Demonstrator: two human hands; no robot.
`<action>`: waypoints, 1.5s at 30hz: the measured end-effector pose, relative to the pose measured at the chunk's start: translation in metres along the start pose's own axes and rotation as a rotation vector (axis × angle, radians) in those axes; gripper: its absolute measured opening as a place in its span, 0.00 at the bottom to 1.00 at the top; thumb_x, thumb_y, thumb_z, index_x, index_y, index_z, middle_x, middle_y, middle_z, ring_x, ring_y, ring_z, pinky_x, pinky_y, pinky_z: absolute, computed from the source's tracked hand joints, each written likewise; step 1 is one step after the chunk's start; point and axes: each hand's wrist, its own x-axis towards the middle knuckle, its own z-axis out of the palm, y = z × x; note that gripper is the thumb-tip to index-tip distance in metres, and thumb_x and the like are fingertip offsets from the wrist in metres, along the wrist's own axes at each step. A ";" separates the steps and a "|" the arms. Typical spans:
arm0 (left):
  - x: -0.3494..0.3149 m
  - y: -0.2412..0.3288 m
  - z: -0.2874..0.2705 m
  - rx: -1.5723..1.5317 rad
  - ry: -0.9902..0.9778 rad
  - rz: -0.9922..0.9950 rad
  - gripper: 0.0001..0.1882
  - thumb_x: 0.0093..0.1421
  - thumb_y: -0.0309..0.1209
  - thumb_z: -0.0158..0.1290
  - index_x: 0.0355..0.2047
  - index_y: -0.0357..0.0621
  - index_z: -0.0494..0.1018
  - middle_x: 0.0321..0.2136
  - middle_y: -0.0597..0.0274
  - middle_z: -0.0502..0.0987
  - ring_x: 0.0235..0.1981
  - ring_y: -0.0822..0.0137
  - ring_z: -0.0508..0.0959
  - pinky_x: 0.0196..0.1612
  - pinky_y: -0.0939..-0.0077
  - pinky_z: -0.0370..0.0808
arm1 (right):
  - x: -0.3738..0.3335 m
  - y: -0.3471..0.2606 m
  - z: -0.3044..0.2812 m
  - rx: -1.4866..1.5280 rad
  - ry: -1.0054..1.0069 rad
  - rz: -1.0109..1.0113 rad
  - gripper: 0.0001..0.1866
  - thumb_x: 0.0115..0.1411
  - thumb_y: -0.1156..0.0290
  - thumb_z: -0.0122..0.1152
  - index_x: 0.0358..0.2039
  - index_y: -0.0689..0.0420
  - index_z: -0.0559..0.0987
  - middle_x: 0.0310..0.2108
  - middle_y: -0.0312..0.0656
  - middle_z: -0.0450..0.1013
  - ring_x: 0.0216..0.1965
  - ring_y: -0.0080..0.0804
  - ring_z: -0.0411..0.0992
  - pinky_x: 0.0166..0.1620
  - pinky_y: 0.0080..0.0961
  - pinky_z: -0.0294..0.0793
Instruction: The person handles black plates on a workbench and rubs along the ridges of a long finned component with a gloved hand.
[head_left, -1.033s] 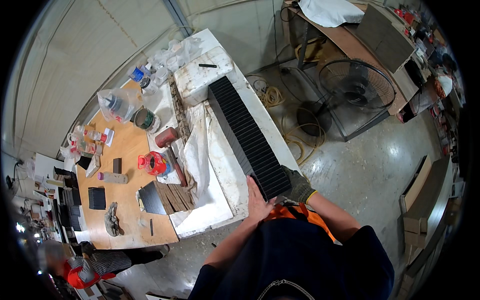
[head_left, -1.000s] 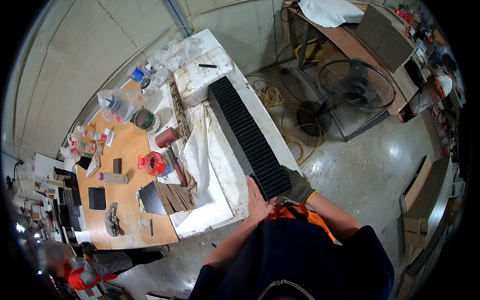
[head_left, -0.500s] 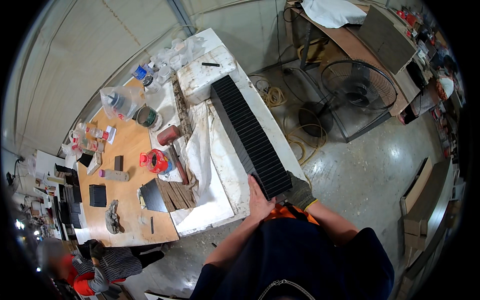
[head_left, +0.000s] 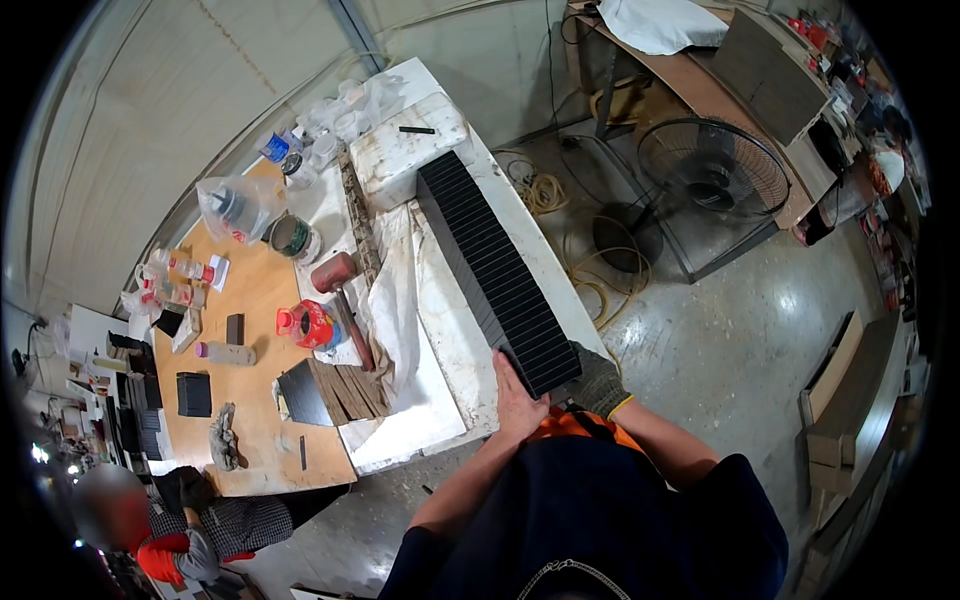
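A long row of thin black slabs [head_left: 495,275], packed face to face, runs diagonally along the right part of the white table [head_left: 447,330]. My left hand [head_left: 518,400], bare, grips the near left corner of the row, its fingers laid along the side. At the near right corner my right hand [head_left: 600,383], in a dark knitted glove with a yellow cuff, holds the other side; its fingertips are partly hidden behind the slabs. The far end of the row lies by a stained white foam block [head_left: 405,160], which carries a small black strip [head_left: 416,130].
Left of the row are a mallet [head_left: 345,300], a cut-open red plastic jug [head_left: 308,325], brown strips [head_left: 350,390] and an open can [head_left: 293,238]. A standing fan [head_left: 705,180] and coiled hose [head_left: 540,190] are at right. A co-worker [head_left: 190,520] is at lower left.
The view has shifted very slightly. Both my hands keep their places on the near end of the row. The co-worker at lower left has moved a little.
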 end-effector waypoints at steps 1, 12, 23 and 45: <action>0.000 0.000 0.000 0.000 0.002 -0.001 0.59 0.40 0.28 0.62 0.63 0.27 0.32 0.64 0.31 0.40 0.66 0.39 0.43 0.67 0.61 0.49 | 0.000 -0.001 -0.001 0.000 -0.001 -0.002 0.48 0.38 0.52 0.71 0.57 0.60 0.63 0.43 0.56 0.72 0.45 0.54 0.71 0.47 0.43 0.71; -0.013 -0.011 -0.012 0.089 -0.105 0.043 0.56 0.54 0.45 0.59 0.63 0.26 0.32 0.64 0.31 0.40 0.66 0.41 0.46 0.66 0.62 0.51 | 0.006 0.004 -0.006 0.092 -0.020 0.063 0.38 0.47 0.59 0.66 0.57 0.59 0.65 0.50 0.53 0.70 0.51 0.49 0.68 0.53 0.37 0.68; -0.025 -0.015 -0.021 0.132 0.123 0.299 0.31 0.54 0.30 0.58 0.57 0.37 0.62 0.55 0.43 0.67 0.46 0.49 0.76 0.39 0.67 0.79 | 0.010 0.014 0.011 0.008 0.090 -0.143 0.31 0.49 0.64 0.61 0.55 0.55 0.68 0.50 0.49 0.69 0.49 0.51 0.68 0.51 0.39 0.68; -0.018 -0.007 -0.020 0.103 0.038 0.214 0.50 0.53 0.41 0.60 0.63 0.26 0.42 0.62 0.29 0.47 0.61 0.36 0.57 0.58 0.60 0.65 | 0.012 0.011 0.005 0.052 0.080 -0.171 0.32 0.49 0.64 0.62 0.56 0.57 0.67 0.50 0.52 0.70 0.49 0.51 0.69 0.52 0.37 0.68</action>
